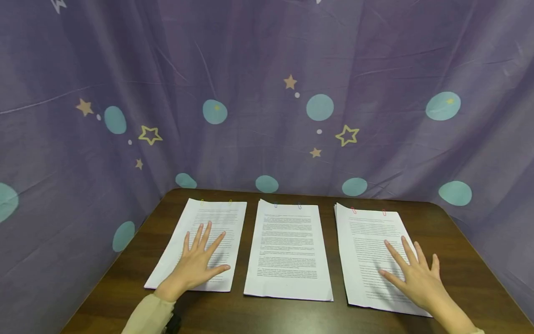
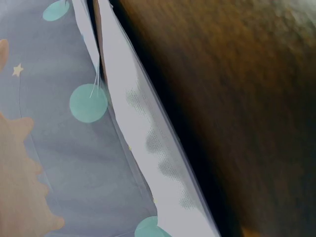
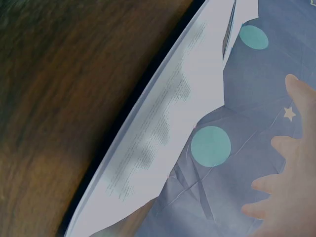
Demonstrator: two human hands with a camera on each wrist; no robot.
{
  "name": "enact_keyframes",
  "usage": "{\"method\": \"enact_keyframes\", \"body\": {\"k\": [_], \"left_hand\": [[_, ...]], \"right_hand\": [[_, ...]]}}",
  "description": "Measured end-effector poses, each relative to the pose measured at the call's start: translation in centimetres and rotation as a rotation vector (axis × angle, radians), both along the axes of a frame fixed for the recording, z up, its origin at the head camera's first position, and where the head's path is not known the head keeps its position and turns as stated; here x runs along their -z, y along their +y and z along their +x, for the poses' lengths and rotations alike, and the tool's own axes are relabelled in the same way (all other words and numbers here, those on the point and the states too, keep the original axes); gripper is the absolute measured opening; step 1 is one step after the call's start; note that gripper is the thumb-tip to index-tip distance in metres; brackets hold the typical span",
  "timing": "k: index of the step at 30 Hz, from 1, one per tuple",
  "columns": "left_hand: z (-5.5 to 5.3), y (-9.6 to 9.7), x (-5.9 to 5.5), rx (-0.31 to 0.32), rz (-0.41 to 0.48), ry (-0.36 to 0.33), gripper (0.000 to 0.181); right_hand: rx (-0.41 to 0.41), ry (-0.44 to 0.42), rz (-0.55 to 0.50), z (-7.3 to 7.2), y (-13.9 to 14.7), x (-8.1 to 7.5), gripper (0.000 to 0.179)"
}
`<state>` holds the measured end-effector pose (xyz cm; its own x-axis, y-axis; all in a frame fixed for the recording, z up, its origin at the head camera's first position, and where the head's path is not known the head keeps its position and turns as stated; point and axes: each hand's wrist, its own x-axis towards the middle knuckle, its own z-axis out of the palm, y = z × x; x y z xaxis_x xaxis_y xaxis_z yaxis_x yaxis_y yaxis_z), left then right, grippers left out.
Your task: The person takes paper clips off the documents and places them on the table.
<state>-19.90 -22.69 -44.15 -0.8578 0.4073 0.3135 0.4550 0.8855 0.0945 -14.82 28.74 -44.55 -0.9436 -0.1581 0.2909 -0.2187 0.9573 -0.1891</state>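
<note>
Three stacks of printed paper lie side by side on a dark wooden table. Over the left stack (image 1: 217,218), which carries two yellow paper clips (image 1: 230,202), my left hand (image 1: 196,262) hovers with its fingers spread. My right hand (image 1: 419,278), fingers also spread, hovers above the right stack (image 1: 359,260), whose top edge has two pink paper clips (image 1: 384,212). Between them is the middle stack (image 1: 288,250) with two bluish clips (image 1: 299,206). In both wrist views a gap separates the hand from the paper, and finger shadows fall on the print. Neither hand holds anything.
The brown tabletop (image 1: 288,317) has rounded far corners. Right behind and along its sides hangs a purple curtain (image 1: 258,148) with stars and teal dots. Strips of bare wood run between the stacks.
</note>
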Motion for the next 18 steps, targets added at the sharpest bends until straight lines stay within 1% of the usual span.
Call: {"method": "enact_keyframes", "body": {"k": [6,10,13,18], "left_hand": [[0.1,-0.2,0.2,0.000,0.000,-0.011,0.079],[0.2,-0.5,0.2,-0.006,-0.011,-0.023,0.079],[0.2,-0.9,0.2,-0.010,-0.020,-0.014,0.078],[0.2,-1.8,0.2,-0.006,-0.008,0.013,0.075]], "right_hand": [[-0.012,-0.002,0.003,-0.2,-0.4,0.1,0.072],[-0.026,0.018,0.000,-0.5,-1.0,0.1,0.072],[-0.041,0.030,-0.009,-0.9,-1.8,0.0,0.071],[-0.082,0.003,-0.053,-1.7,-3.9,-0.4,0.069]]}}
